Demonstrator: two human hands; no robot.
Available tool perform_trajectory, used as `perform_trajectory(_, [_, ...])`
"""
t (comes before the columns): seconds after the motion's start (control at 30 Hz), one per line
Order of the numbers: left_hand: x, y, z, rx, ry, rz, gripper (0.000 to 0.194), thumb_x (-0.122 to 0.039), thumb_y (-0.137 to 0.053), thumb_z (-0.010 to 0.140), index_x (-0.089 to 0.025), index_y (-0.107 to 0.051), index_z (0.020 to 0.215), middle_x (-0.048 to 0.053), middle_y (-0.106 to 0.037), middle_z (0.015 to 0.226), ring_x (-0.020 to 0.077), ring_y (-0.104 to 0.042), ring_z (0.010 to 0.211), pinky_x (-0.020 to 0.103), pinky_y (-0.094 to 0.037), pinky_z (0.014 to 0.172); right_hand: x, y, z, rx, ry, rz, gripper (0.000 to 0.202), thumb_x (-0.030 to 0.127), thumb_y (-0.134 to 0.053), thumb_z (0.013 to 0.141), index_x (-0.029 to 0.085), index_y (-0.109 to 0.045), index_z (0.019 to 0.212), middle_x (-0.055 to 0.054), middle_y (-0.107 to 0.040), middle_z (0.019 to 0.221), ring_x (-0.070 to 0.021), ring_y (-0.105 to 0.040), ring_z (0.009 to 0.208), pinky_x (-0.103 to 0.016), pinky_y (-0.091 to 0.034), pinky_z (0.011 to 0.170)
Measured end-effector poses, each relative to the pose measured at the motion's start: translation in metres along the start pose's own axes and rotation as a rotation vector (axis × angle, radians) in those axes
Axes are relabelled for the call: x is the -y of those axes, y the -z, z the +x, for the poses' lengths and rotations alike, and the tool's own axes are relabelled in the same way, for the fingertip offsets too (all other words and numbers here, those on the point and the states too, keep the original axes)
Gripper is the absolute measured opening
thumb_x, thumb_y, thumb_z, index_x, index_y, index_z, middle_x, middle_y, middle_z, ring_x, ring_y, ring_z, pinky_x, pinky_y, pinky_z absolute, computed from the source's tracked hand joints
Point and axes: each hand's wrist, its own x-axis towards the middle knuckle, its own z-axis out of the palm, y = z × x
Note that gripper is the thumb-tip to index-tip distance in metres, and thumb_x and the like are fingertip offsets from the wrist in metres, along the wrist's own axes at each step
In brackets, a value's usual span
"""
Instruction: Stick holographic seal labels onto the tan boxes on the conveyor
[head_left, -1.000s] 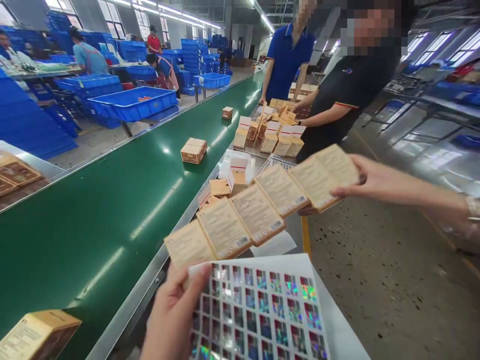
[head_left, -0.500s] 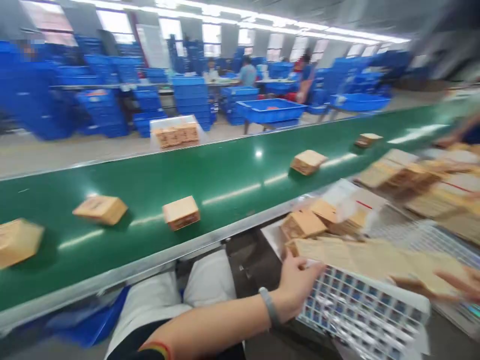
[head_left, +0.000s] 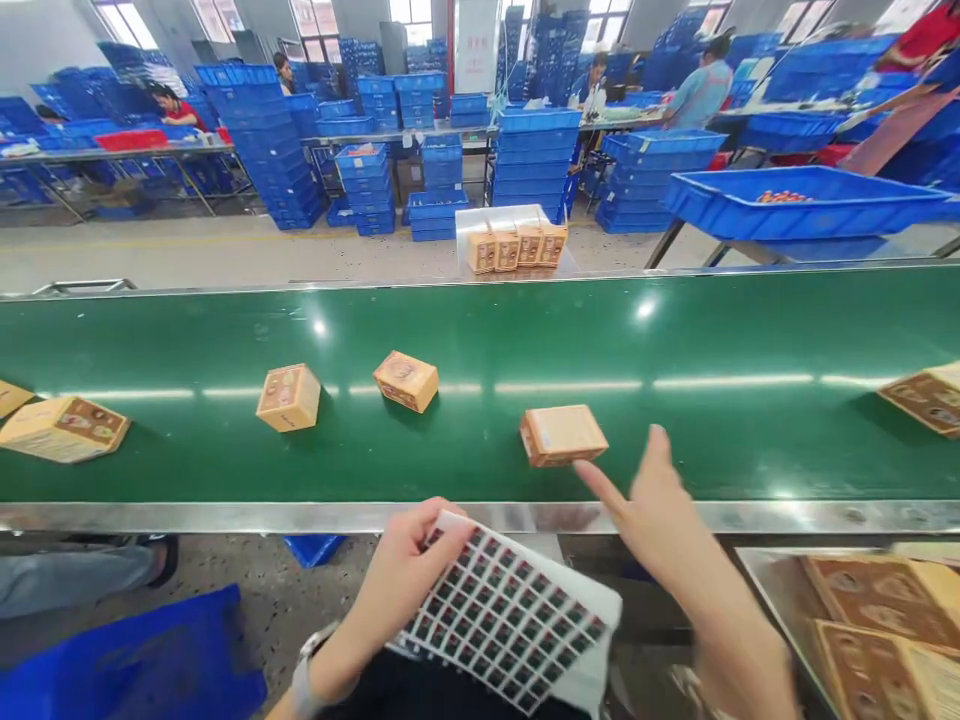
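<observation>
My left hand (head_left: 415, 565) pinches the upper left corner of a white sticker sheet (head_left: 517, 610) with rows of small dark squares. The sheet lies tilted in front of my body, below the belt's near edge. Over the green conveyor belt (head_left: 472, 465), my right hand (head_left: 651, 500) is open, somewhat blurred, its thumb and a finger spread apart. One digit tip is at the lower edge of a small tan carton (head_left: 566, 432) lying on the belt; whether it touches I cannot tell.
More cartons lie along the belt: one (head_left: 407, 380), another (head_left: 289, 397), and one at the right (head_left: 930, 398). Brown cartons (head_left: 870, 665) fill a tray at lower right. Four-sided blue bins (head_left: 802, 205) and a white box of cartons (head_left: 517, 248) stand beyond the belt. People work farther back.
The view has swung left. My left hand has brought the sticker sheet from the carton pile to in front of me. My right hand has moved over the belt beside a carton.
</observation>
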Motion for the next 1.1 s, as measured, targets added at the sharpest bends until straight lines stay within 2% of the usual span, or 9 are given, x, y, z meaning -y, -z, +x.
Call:
perform_trajectory(0.1, [0.000, 0.061, 0.010, -0.128, 0.083, -0.055, 0.043, -0.058, -0.072, 0.067, -0.017, -0.062, 0.069, -0.002, -0.055, 0.059, 0.0113, -0.046, 0.055, 0.020, -0.035, 0.053, 0.061, -0.046, 0.042, -0.127, -0.099, -0.026, 0.112, 0.065, -0.058, 0.080, 0.017, 0.010, 0.154, -0.032, -0.030, 0.148, -0.0588, -0.037, 0.129, -0.075, -0.042, 0.092])
perform_trajectory(0.2, [-0.003, 0.103, 0.021, -0.136, 0.134, -0.094, 0.045, -0.059, -0.073, 0.066, -0.016, -0.058, 0.067, -0.003, -0.051, 0.058, 0.0099, -0.043, 0.054, 0.019, -0.033, 0.053, 0.087, -0.062, 0.085, 0.049, 0.141, -0.066, 0.111, 0.043, -0.066, 0.075, 0.026, 0.009, 0.154, -0.022, -0.030, 0.151, -0.0505, -0.038, 0.134, -0.068, -0.038, 0.104])
perform_trajectory(0.3, [-0.008, 0.124, 0.035, -0.128, 0.153, -0.158, 0.045, -0.058, -0.072, 0.067, -0.017, -0.055, 0.066, -0.004, -0.048, 0.057, 0.0091, -0.041, 0.053, 0.019, -0.032, 0.052, 0.083, -0.051, 0.114, 0.281, 0.372, -0.104, 0.104, 0.031, -0.063, 0.071, 0.028, -0.001, 0.155, -0.015, -0.026, 0.156, -0.0399, -0.035, 0.140, -0.057, -0.033, 0.114])
perform_trajectory(0.43, [-0.013, 0.125, 0.056, -0.124, 0.123, -0.138, 0.040, -0.055, -0.068, 0.071, -0.017, -0.055, 0.066, -0.005, -0.045, 0.058, 0.0095, -0.038, 0.054, 0.020, -0.031, 0.052, 0.087, -0.026, 0.137, 0.452, 0.471, -0.138, 0.098, 0.044, -0.068, 0.070, 0.026, -0.017, 0.153, -0.015, -0.025, 0.159, -0.0394, -0.023, 0.146, -0.057, -0.029, 0.117])
perform_trajectory(0.57, [-0.021, 0.116, 0.070, -0.110, 0.072, -0.034, 0.032, -0.047, -0.064, 0.076, -0.017, -0.058, 0.068, -0.003, -0.047, 0.061, 0.0104, -0.039, 0.057, 0.020, -0.031, 0.054, 0.134, -0.032, 0.163, 0.300, 0.574, -0.091, 0.089, 0.057, -0.066, 0.076, 0.023, -0.026, 0.147, -0.017, -0.034, 0.154, -0.0380, -0.027, 0.145, -0.055, -0.029, 0.117])
perform_trajectory(0.73, [-0.024, 0.110, 0.069, -0.147, 0.048, -0.017, 0.030, -0.046, -0.061, 0.080, -0.018, -0.058, 0.071, -0.003, -0.048, 0.063, 0.0110, -0.040, 0.059, 0.021, -0.032, 0.056, 0.191, -0.061, 0.182, 0.421, 0.571, -0.141, 0.065, 0.042, -0.064, 0.078, 0.019, -0.040, 0.134, -0.018, -0.050, 0.135, -0.0348, -0.062, 0.111, -0.045, -0.054, 0.088])
perform_trajectory(0.87, [-0.017, 0.108, 0.064, -0.206, 0.053, -0.053, 0.032, -0.047, -0.061, 0.080, -0.018, -0.055, 0.069, -0.003, -0.046, 0.063, 0.0109, -0.039, 0.059, 0.020, -0.032, 0.056, 0.210, -0.047, 0.201, 0.598, 0.481, -0.302, 0.043, 0.053, -0.051, 0.085, 0.017, -0.062, 0.106, -0.016, -0.065, 0.107, -0.0309, -0.070, 0.085, -0.043, -0.056, 0.076])
perform_trajectory(1.0, [-0.015, 0.109, 0.063, -0.202, 0.094, -0.123, 0.037, -0.053, -0.066, 0.075, -0.018, -0.054, 0.067, -0.004, -0.046, 0.061, 0.0109, -0.039, 0.058, 0.020, -0.032, 0.054, 0.235, -0.038, 0.230, 1.072, 0.309, -0.450, 0.060, 0.077, -0.066, 0.062, 0.020, -0.070, 0.078, -0.010, -0.069, 0.078, -0.0297, -0.071, 0.069, -0.044, -0.059, 0.064])
perform_trajectory(1.1, [-0.018, 0.116, 0.060, -0.211, 0.093, -0.141, 0.039, -0.054, -0.069, 0.072, -0.018, -0.054, 0.066, -0.005, -0.046, 0.060, 0.0102, -0.038, 0.056, 0.020, -0.032, 0.054, 0.256, -0.046, 0.244, 0.947, 0.335, -0.491, 0.072, 0.080, -0.073, 0.050, 0.020, -0.072, 0.089, -0.015, -0.071, 0.091, -0.0375, -0.071, 0.087, -0.053, -0.058, 0.077])
